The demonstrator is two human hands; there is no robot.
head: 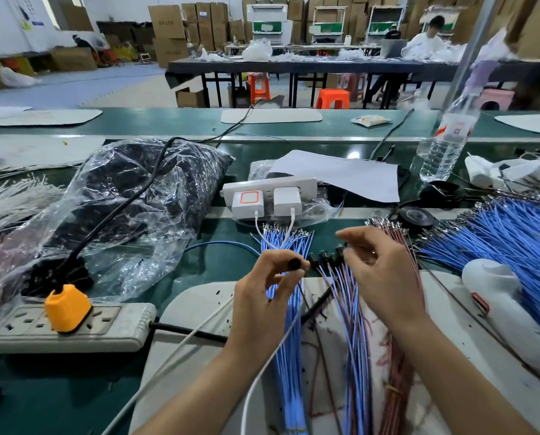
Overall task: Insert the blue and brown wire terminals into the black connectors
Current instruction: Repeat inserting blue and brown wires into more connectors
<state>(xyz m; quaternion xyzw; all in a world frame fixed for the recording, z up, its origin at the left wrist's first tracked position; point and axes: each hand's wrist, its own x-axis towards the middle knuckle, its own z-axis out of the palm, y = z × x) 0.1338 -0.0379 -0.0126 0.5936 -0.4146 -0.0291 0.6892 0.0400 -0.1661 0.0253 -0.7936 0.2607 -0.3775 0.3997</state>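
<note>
Two hands over the bench (42,387), then. What lies furthest left?

A grey power strip (105,328) at lower left, with an orange plug (67,307) in it. Above it is a clear plastic bag (130,196) of dark parts, and right of that a white power strip (268,185) carrying two chargers.

And the left hand (256,306)?

Lower centre, over a pale mat (193,302). Its thumb and forefinger pinch one black connector (294,264). Blue wires (286,243) fan out on the bench just behind it, metal tips pointing away.

What sits between the hands?

A row of black connectors (326,257), with blue and brown strands trailing from them towards the bottom edge.

The right hand (385,277)?

Just right of that row, fingers curled, forefinger stretched leftwards. It is blurred, so I cannot tell whether it grips anything.

Further right?

Brown wires (391,233) behind that hand, then a big blue heap (513,240) at the right edge, with a white glue gun (507,309) lying below it.
</note>
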